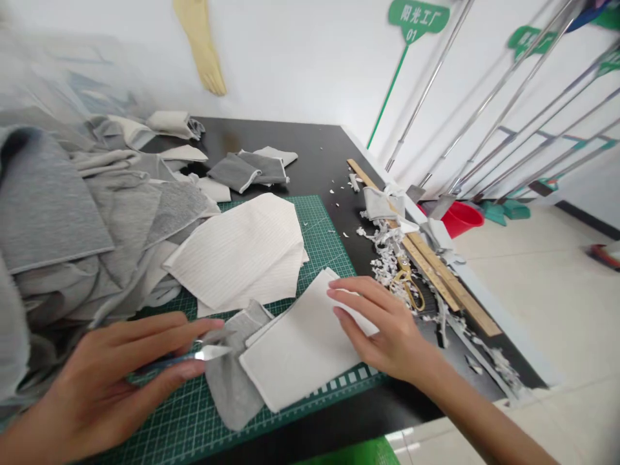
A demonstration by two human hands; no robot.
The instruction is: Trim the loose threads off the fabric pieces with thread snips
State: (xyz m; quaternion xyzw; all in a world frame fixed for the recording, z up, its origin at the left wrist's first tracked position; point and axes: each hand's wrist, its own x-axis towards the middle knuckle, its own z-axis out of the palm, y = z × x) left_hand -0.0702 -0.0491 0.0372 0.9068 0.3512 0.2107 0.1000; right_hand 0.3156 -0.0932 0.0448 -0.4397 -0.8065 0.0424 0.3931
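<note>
Left, we see a heap of grey cloth (111,213) crowding the cutting mat (317,226); striped cloth (242,245) covers much of the mat's middle. Behind lie dark grey pieces (249,169). Right, along the edge of the table (310,132), we find shreds (385,252), wooden rulers (436,274) and gold-handled scissors (409,287). A yellow glove (201,45) hangs on the wall; a red bucket (462,219) stands on the floor beyond the table.

Our left hand (121,368), closed around the snips (210,352), hides much of their handles; their blades point at the grey piece (237,387). Our right hand (382,323), fingers spread and grasping nothing, touches the white cloth (300,345), which lies on the mat's near right part and overlaps the grey piece. The heap is cut off at the left, and we cannot tell its layers apart.

We count two rulers, one pair of scissors, one pair of snips, one glove and one bucket
</note>
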